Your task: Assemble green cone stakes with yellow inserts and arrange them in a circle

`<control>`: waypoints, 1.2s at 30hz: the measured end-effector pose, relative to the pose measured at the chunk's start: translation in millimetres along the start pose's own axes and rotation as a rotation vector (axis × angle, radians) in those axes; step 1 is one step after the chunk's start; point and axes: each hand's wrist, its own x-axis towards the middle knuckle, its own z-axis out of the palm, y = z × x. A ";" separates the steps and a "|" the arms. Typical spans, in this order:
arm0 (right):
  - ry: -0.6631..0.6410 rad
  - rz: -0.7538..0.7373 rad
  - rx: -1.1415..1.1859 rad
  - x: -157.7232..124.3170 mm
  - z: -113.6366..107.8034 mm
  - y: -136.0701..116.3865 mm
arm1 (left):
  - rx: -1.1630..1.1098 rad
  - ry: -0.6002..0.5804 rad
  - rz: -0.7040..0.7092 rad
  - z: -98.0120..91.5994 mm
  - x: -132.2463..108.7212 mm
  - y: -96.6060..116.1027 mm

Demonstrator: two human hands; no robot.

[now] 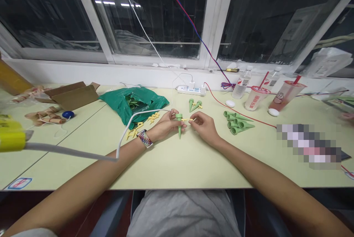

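Note:
Over the table my left hand [168, 124] is closed around a green plastic watering spike [179, 119], its pointed tip hanging down. My right hand [204, 126] pinches the far end of a small yellow plastic valve [187, 119], which reaches across to the spike's side. Whether the valve is seated in the spike is too small to tell. Just beyond the hands lie green spikes with yellow valves attached [195, 105]. A pile of hollow green spikes [238, 122] rests to the right. Loose yellow valves [153, 117] are scattered left of my left hand.
Behind the valves sits a green plastic bag [116, 102] holding green pieces. A cardboard box [73, 96] and blue ball [68, 114] are further left. A power strip [190, 90], bottle [241, 83] and drink cups [256, 98] stand at the back. A grey cable [72, 151] crosses my left forearm.

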 end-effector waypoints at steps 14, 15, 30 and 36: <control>-0.077 -0.093 0.019 -2.5 4.2 -1.8 | 0.032 0.001 -0.015 6.8 -3.5 -0.4; -0.084 -0.098 0.025 -2.9 4.1 -2.2 | 0.036 -0.011 -0.015 6.9 -3.5 -1.1; -0.177 0.237 0.138 -1.2 0.3 -3.6 | 0.266 -0.111 0.103 6.0 -6.4 0.1; -0.173 0.152 0.265 -0.8 -2.2 -4.3 | 0.212 -0.083 0.099 5.0 -6.0 -0.9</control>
